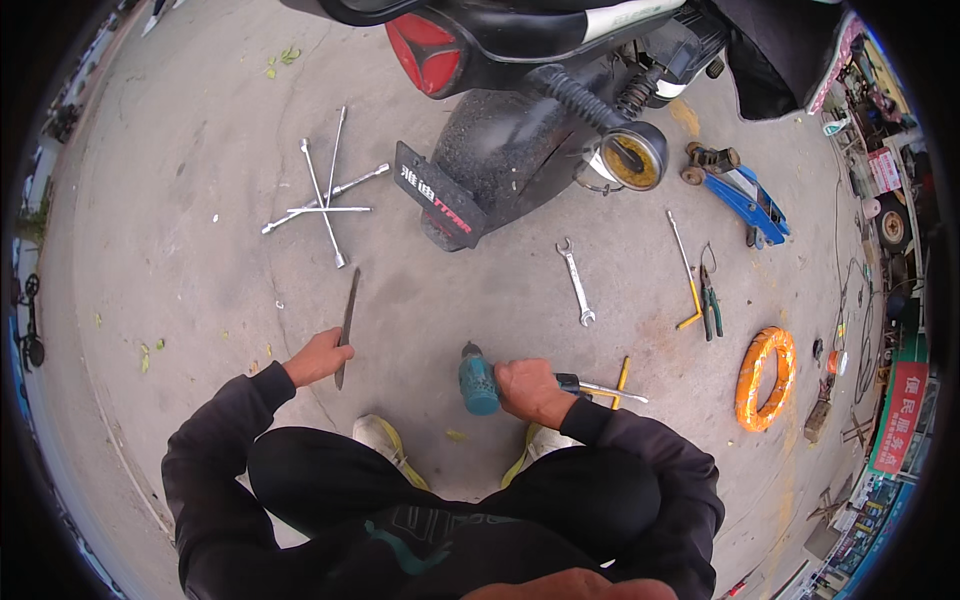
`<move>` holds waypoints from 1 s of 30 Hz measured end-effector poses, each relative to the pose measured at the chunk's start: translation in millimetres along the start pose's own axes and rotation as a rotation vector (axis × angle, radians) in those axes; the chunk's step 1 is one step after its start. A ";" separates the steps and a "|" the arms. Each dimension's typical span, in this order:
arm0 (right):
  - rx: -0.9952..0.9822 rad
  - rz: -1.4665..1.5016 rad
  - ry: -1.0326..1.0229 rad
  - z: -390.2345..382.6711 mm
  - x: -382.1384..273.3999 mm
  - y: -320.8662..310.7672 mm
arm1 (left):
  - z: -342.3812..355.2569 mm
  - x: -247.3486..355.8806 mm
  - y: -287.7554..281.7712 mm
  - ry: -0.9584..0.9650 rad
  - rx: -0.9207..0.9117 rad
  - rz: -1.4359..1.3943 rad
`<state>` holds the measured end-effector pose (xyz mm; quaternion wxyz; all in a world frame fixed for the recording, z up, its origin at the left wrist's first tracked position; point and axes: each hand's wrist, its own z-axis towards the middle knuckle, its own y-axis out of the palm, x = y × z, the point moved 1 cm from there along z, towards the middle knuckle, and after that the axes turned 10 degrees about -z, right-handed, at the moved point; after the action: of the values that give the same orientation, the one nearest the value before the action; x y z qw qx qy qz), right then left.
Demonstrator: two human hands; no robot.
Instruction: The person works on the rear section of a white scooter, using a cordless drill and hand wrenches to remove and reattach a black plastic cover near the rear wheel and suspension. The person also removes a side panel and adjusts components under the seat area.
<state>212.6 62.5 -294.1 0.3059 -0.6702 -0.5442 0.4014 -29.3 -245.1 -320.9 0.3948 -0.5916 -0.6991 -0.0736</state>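
— Teal power drill (478,385) in right hand (533,391), just ahead of pale shoes (385,446), over concrete ground (200,270).

— Grip?

— Fingers wrapped tight around drill handle. Chuck pointing ahead, toward rear of scooter (530,150). Black base showing past the fist, on the wrist side. Trigger finger hidden. Drill touching ground or held above: cannot tell.

— And left hand (318,357)?

— Fingers drawn narrow, holding dark flat bar (350,310). Long, thin; upper end aimed ahead, short lower end poking out past the grip. Well apart from drill.

— Nearest to right wrist?

— Chrome rod with yellow crosspiece (620,393), just beyond drill base.

— Farther out?

— Silver open-ended wrench (576,284) flat on ground, ahead and to the right. Then yellow-handled rod (678,245), just beside green-handled pliers (712,305). Blue jack (745,200) beyond, right of scooter. Orange-wrapped ring (748,385) lying farther right.

— Left of scooter?

— Crossed chrome wrenches (322,203), spread on ground near dark rear mudguard (500,150). Few green leaves (290,55) farther up.

— Posture?

— Low crouch, knees apart, dark sleeves reaching forward, both hands in front of knees.
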 end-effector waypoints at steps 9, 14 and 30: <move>-0.138 0.097 0.074 -125.1 47.9 -175.6 | 34.6 160.7 72.8 0.253 -0.577 0.528; -0.024 -0.142 0.574 -212.7 7.6 -223.4 | 84.4 238.2 176.1 0.436 -0.630 0.340; 0.125 0.282 0.616 -209.4 -63.9 -212.2 | -304.2 303.1 -53.7 0.021 -0.205 0.371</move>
<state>286.9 52.7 1.4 0.4377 -0.8086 -0.3026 0.2511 68.2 -201.0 98.5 0.3466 -0.7463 -0.5631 -0.0765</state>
